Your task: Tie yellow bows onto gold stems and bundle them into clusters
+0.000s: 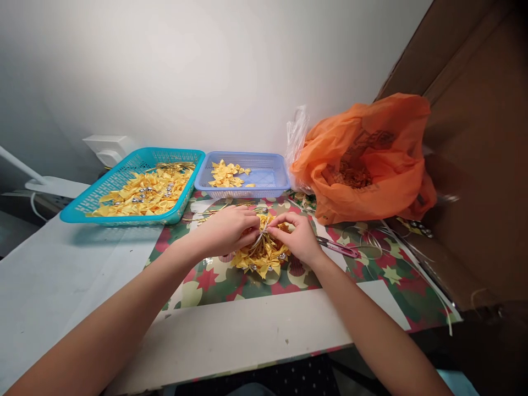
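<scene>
A round bunch of yellow ribbon bows (263, 265) with silver beads and gold wire stems lies on the patterned sheet between my hands. A thin pale string (263, 234) crosses the gathered stems at its middle. My left hand (231, 228) is closed at the string from the left, its fingertips partly hidden. From the right, my right hand (300, 237) pinches the string between thumb and forefinger. Just beyond my right hand lies a small pink-handled cutter (340, 248). Loose gold stems (206, 213) lie behind my left hand.
At the back left stands a teal basket (78, 212) of yellow bows, beside a blue basket (268, 179) with fewer bows. An orange plastic bag (396, 187) sits at the back right, against cardboard (474, 165). Loose strings (371, 242) trail along the right side.
</scene>
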Available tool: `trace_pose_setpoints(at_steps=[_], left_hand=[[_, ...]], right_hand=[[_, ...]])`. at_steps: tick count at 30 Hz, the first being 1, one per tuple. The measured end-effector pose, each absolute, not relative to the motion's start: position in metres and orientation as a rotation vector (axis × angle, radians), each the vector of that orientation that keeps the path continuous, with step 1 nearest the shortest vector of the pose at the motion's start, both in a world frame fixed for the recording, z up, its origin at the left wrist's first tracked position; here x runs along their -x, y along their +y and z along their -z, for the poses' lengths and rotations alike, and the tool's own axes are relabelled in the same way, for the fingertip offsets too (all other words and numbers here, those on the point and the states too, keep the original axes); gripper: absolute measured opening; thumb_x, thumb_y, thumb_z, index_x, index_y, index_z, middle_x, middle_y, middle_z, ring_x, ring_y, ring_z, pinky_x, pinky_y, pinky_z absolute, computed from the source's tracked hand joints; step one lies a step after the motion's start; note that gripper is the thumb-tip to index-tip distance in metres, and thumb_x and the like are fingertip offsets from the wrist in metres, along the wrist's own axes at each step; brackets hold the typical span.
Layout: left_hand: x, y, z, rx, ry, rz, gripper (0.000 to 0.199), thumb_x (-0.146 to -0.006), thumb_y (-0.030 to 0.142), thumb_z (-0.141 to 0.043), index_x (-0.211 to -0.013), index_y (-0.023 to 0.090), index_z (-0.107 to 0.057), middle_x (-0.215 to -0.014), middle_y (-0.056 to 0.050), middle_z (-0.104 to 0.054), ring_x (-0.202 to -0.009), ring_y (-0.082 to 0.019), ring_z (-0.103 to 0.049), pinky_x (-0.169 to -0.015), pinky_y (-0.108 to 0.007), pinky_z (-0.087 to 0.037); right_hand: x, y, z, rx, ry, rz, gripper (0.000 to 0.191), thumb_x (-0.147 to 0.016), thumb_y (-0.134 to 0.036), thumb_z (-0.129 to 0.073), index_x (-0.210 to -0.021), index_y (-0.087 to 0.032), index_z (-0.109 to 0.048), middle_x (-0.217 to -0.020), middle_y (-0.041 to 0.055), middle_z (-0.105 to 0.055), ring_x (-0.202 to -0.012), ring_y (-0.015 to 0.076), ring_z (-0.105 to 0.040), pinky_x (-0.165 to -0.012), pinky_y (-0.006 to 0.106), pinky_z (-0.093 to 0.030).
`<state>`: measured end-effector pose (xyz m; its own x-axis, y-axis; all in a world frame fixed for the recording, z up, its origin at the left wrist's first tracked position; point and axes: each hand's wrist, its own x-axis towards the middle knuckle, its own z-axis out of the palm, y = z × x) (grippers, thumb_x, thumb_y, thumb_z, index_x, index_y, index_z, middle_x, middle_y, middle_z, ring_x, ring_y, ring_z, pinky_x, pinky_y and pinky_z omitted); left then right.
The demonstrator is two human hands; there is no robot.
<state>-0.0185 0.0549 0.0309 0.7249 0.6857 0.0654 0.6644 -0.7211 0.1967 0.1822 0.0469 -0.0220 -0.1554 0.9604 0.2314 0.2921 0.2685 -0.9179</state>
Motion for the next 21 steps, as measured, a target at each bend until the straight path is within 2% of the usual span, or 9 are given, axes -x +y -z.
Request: trace_pose_setpoints(at_steps=[4,8,16,21], left_hand=[[0.019,0.060,-0.025,-2.770,1.012,-0.260,0.028,-0.092,0.024,-0.043,-0.064,0.019,-0.048,-0.070,-0.002,-0.054,-0.068,-0.017,-0.048,-0.064,-0.031,-0.035],[0.021,0.064,-0.022,-2.671,0.943,-0.322,0.027,-0.086,0.019,-0.046,-0.059,0.019,-0.043,-0.062,0.000,-0.048,-0.061,-0.014,-0.044,-0.062,-0.030,-0.035],[0.027,0.069,-0.022,-2.556,0.821,-0.341,0.026,-0.083,0.014,-0.047,-0.058,0.019,-0.045,-0.059,0.001,-0.048,-0.061,-0.014,-0.044,-0.062,-0.029,-0.036],[0.026,0.065,-0.026,-2.578,0.848,-0.369,0.027,-0.087,0.017,-0.046,-0.060,0.019,-0.049,-0.059,0.001,-0.050,-0.060,-0.014,-0.044,-0.060,-0.029,-0.036]], right_hand=[[-0.181,0.048,0.022,1.099,-1.530,-1.044,0.011,-0.071,-0.028,-0.072,-0.071,-0.020,-0.065,-0.079,0.0028,-0.071,-0.080,0.0192,-0.066,-0.079,0.035,-0.051],[-0.178,0.049,0.023,1.047,-1.354,-1.178,0.022,-0.062,-0.026,-0.077,-0.070,-0.021,-0.057,-0.072,-0.0011,-0.065,-0.073,0.0170,-0.065,-0.073,0.031,-0.053],[-0.177,0.049,0.029,0.985,-1.268,-1.320,0.032,-0.062,-0.029,-0.076,-0.065,-0.023,-0.045,-0.070,-0.0018,-0.066,-0.070,0.0162,-0.064,-0.070,0.031,-0.052],[-0.184,0.049,0.026,0.993,-1.336,-1.217,0.029,-0.064,-0.028,-0.077,-0.073,-0.023,-0.049,-0.073,-0.0012,-0.068,-0.075,0.0176,-0.066,-0.075,0.032,-0.050]])
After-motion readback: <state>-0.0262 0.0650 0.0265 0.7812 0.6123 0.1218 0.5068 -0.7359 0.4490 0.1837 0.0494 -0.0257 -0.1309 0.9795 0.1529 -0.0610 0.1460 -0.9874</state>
